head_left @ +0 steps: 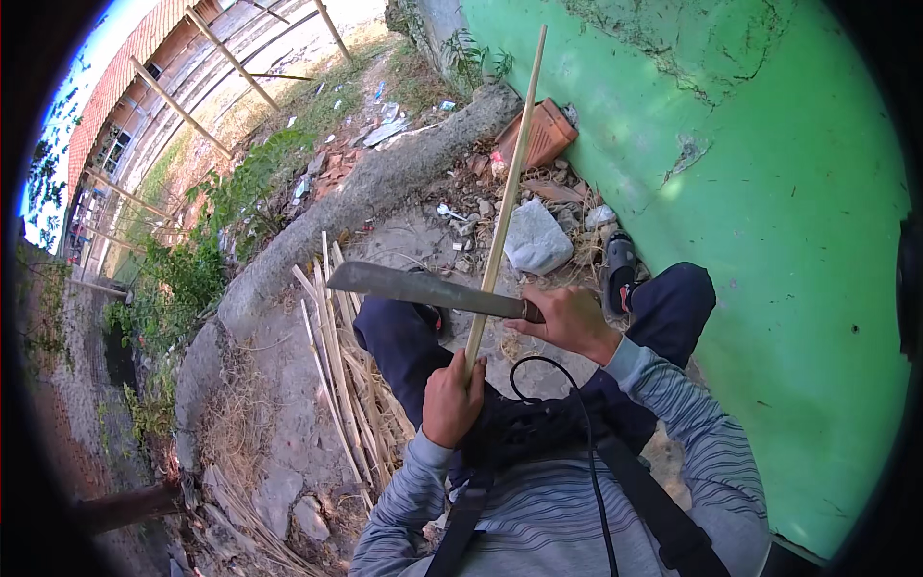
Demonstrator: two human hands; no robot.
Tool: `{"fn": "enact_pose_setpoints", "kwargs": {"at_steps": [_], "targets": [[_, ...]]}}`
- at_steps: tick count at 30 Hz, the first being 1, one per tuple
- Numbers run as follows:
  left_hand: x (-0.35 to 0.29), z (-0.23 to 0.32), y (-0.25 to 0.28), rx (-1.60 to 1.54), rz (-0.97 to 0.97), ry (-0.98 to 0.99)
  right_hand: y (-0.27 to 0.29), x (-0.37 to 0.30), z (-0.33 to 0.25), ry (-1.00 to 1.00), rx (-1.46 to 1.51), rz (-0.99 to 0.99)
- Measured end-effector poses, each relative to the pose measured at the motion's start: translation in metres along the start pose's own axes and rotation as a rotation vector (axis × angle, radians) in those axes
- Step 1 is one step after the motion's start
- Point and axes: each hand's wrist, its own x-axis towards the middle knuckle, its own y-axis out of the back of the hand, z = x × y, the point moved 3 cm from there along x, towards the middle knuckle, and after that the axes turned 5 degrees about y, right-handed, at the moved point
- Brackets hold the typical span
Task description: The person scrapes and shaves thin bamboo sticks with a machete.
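Note:
My left hand (453,402) is wrapped round the lower end of a long pale bamboo strip (511,183), which slants up and away toward the green wall. In my right hand (571,320) is the handle of a machete (420,288). Its dark, broad blade points left and crosses the strip a little above my left hand. Whether the edge presses into the strip cannot be told. The machete's handle is mostly covered by my fingers. Beside my left knee, a pile of split bamboo strips (338,370) lies on the ground.
A pale stone block (536,238) sits ahead, near a reddish-orange plastic container (541,135) and rubble. The green wall (769,288) rises close on my right. A low concrete curb (385,178) curves along the left. A black cable (588,433) hangs over my lap.

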Motion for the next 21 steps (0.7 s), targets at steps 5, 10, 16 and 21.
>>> {"fn": "enact_pose_setpoints", "kwargs": {"at_steps": [5,10,16,21], "targets": [[0.008,0.005,0.003,0.039,0.027,-0.023,0.000,0.010,-0.002,0.087,-0.009,0.020],[0.012,-0.001,0.007,0.087,0.061,-0.025,0.010,0.021,-0.012,0.080,-0.021,-0.015],[0.005,0.005,0.009,0.086,0.071,-0.023,0.002,0.013,-0.019,0.135,-0.087,-0.033],[-0.016,0.003,0.010,0.094,0.012,0.011,0.022,0.044,0.034,-0.163,0.050,0.067]]}}
